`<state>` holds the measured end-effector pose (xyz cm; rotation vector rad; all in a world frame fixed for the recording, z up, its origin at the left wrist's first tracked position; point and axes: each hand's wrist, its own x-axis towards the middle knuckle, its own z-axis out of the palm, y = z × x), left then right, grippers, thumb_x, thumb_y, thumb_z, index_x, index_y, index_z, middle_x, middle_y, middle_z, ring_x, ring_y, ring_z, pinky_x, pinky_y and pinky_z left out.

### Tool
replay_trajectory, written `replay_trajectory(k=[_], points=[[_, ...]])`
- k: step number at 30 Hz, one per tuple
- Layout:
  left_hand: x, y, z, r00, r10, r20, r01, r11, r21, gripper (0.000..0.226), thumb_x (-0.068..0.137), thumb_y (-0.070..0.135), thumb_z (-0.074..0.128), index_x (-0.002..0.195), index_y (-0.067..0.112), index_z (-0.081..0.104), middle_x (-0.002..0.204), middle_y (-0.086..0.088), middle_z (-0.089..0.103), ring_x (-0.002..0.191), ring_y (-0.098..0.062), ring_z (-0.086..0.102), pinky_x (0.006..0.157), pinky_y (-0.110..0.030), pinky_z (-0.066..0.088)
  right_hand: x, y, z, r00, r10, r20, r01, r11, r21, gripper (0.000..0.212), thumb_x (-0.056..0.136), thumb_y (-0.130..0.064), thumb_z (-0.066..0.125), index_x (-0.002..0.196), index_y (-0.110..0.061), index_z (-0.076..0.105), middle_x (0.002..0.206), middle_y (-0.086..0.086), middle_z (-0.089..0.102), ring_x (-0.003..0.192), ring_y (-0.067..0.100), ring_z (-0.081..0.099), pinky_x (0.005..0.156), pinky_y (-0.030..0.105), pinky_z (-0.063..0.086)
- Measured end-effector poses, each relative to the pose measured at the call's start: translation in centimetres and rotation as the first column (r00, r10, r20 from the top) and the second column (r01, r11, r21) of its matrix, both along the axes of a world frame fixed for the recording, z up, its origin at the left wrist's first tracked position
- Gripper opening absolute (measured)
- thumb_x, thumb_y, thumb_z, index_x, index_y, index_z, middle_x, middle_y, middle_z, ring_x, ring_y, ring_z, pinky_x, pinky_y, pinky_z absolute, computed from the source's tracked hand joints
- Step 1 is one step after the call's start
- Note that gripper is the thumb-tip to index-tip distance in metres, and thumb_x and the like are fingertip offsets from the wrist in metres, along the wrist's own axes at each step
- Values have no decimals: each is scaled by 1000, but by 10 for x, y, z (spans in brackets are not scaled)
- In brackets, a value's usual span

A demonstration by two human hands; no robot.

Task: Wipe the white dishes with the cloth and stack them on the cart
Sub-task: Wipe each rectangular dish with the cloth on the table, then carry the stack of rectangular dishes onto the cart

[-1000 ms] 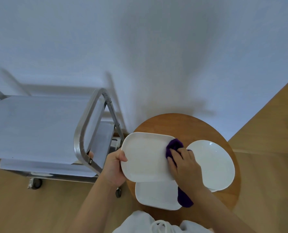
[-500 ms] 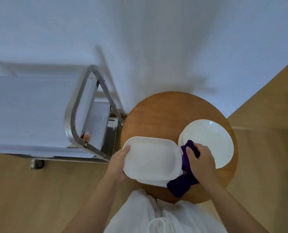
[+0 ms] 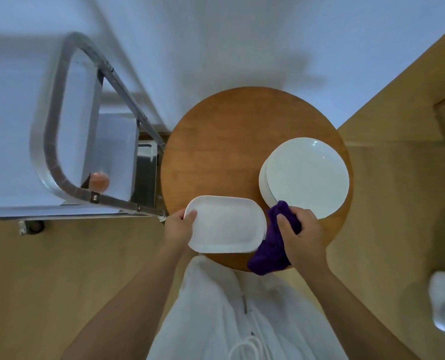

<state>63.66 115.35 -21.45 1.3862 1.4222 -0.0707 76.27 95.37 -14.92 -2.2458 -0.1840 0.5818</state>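
A steel-framed cart [image 3: 60, 141] with pale shelves stands on the wooden floor [image 3: 60, 268] at left, its curved tubular handle [image 3: 44, 162] nearest the camera and one caster [image 3: 35, 226] visible beneath. Just beside it sits a round wooden table [image 3: 216, 141]. On the table's right side rests a stack of round white plates [image 3: 305, 178]. At the near edge, a rectangular white dish [image 3: 225, 224] with rounded corners lies on top of at least one more like it, whose rim shows along its right side. The person, in a white garment [image 3: 224, 315], grips the dish's left end with the left hand [image 3: 179, 228], thumb curled over the rim and fingers underneath. The right hand [image 3: 303, 236] clutches a bunched purple cloth [image 3: 270, 250], fingers wrapped around it, at the dish's right end; the cloth's upper fold touches the edge of the round plates and its tail hangs over the table's edge.
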Motion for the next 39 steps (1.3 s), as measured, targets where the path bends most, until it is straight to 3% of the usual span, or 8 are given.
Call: replay_trajectory(k=[4, 13, 17, 21, 26, 33, 36, 39], points=[[0, 10, -10, 929, -275, -248, 327, 923, 201, 37, 97, 41, 48, 116, 11, 60, 104, -5, 57, 90, -22, 55, 81, -38, 49, -1, -13, 7, 999, 1, 36, -4, 997, 78, 18, 86, -19, 63, 104, -21, 58, 89, -9, 59, 85, 11, 58, 59, 12, 45], [0, 8, -27, 890, -348, -295, 411, 891, 191, 44, 99, 43, 42, 128, 13, 54, 124, -15, 56, 111, -32, 55, 97, -47, 47, 12, -36, 46, 992, -92, 81, 66, 956, 286, 25, 70, -44, 56, 85, -25, 59, 70, -18, 62, 65, -1, 60, 46, 9, 43], [0, 5, -38, 920, -314, -235, 343, 935, 91, 43, 101, 37, 41, 130, 8, 52, 125, -16, 57, 113, -32, 55, 96, -44, 44, 9, -39, 12, 968, 143, 208, -162, 984, 75, 21, 77, -28, 58, 92, -14, 62, 77, -9, 62, 70, 9, 59, 52, 10, 42], [-1, 1, -48, 945, -257, -200, 283, 952, 115, 41, 101, 34, 44, 127, 5, 54, 123, -18, 59, 111, -34, 55, 94, -43, 43, 14, -37, -34, 785, 532, 317, -481, 846, -228, 27, 76, -21, 70, 95, -1, 67, 84, 10, 66, 75, 22, 63, 60, 15, 47], [0, -1, -57, 956, -174, -235, 199, 976, 87, 48, 100, 42, 41, 134, 9, 48, 130, -16, 54, 116, -35, 53, 99, -49, 43, 26, -39, -91, 661, 743, 104, -637, 629, -446, 35, 93, -29, 55, 120, -9, 57, 110, 8, 60, 101, 23, 56, 84, 29, 48], [-3, -9, -56, 992, 122, -38, -125, 987, -103, 37, 95, 36, 55, 130, 24, 47, 124, -2, 54, 109, -25, 53, 94, -46, 48, 26, -21, -129, 889, 398, -226, -457, 791, -406, 52, 100, -43, 21, 136, -14, 45, 141, 11, 44, 128, 29, 37, 109, 44, 25], [-8, -14, -55, 986, 165, 15, -159, 968, -192, 33, 96, 37, 54, 126, 27, 45, 119, -1, 54, 104, -20, 53, 83, -38, 49, 29, -7, -135, 874, 306, -379, -449, 808, -383, 61, 96, -54, 10, 145, -23, 28, 152, 7, 26, 139, 30, 18, 115, 49, 5], [-9, -14, -56, 988, 154, -5, -152, 970, -189, 44, 94, 42, 54, 133, 24, 44, 120, 0, 52, 106, -22, 52, 89, -42, 49, 31, -4, -136, 908, 343, -242, -410, 851, -328, 59, 95, -54, 23, 133, -16, 45, 140, 10, 44, 130, 31, 35, 113, 49, 20]])
